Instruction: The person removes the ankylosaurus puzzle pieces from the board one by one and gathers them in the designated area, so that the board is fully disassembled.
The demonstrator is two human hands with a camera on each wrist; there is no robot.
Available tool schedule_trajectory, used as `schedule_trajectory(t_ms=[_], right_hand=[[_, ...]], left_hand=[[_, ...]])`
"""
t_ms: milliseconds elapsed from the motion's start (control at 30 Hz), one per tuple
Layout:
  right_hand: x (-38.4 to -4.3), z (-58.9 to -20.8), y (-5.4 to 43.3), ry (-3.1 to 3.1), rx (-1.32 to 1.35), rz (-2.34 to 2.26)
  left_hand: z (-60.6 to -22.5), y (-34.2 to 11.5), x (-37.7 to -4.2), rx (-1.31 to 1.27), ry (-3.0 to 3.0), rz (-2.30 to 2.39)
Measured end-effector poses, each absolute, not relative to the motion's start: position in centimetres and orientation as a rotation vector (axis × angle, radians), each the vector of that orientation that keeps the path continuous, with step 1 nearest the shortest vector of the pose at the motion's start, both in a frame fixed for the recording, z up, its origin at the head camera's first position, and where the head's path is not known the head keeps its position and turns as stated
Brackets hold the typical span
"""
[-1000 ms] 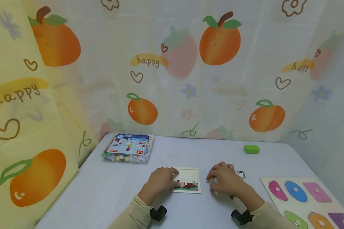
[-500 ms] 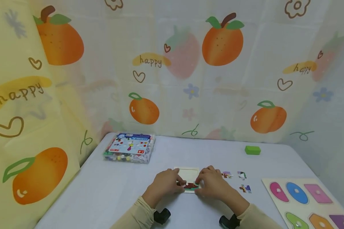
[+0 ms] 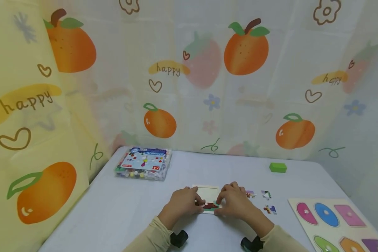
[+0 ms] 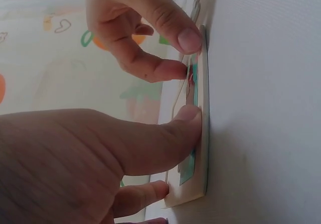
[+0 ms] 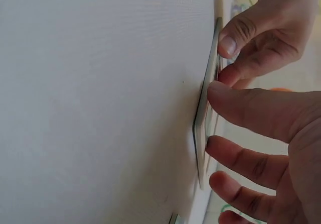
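Green block and clear box (labelled).

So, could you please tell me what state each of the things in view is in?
Puzzle tray: partly filled, upper part bare.
Left hand: thumb and fingertip on the tray.
Right hand: thumb and fingertip on the tray.
Loose puzzle pieces: three visible, outside the tray.
Clear box: looks closed.
Shape board: partly out of frame, visible shapes in place.
Green block: untouched.

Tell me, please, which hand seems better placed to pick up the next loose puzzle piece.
Likely the right hand: the loose puzzle pieces lie close by, to its right. The left hand is at the left side of the puzzle frame and would need to reach across.
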State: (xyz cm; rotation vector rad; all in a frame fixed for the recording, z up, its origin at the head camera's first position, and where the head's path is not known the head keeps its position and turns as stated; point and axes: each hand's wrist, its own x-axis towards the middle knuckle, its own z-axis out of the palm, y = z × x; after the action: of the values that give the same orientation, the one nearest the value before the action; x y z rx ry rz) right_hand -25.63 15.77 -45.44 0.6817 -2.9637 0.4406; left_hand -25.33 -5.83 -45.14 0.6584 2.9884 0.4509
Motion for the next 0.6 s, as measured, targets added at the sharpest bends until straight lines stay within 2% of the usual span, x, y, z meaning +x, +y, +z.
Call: schedule_trajectory(t_ms=[333, 600], right_hand=[[-25.82, -45.3, 15.89, -3.015, 0.735, 0.627], [-25.93, -44.77, 16.09, -3.056, 0.807, 0.608]], left_hand=[[-45.32, -5.78, -25.2, 0.63, 2.994, 0.472], [-45.4, -5.85, -25.2, 0.635, 3.003, 0.484]])
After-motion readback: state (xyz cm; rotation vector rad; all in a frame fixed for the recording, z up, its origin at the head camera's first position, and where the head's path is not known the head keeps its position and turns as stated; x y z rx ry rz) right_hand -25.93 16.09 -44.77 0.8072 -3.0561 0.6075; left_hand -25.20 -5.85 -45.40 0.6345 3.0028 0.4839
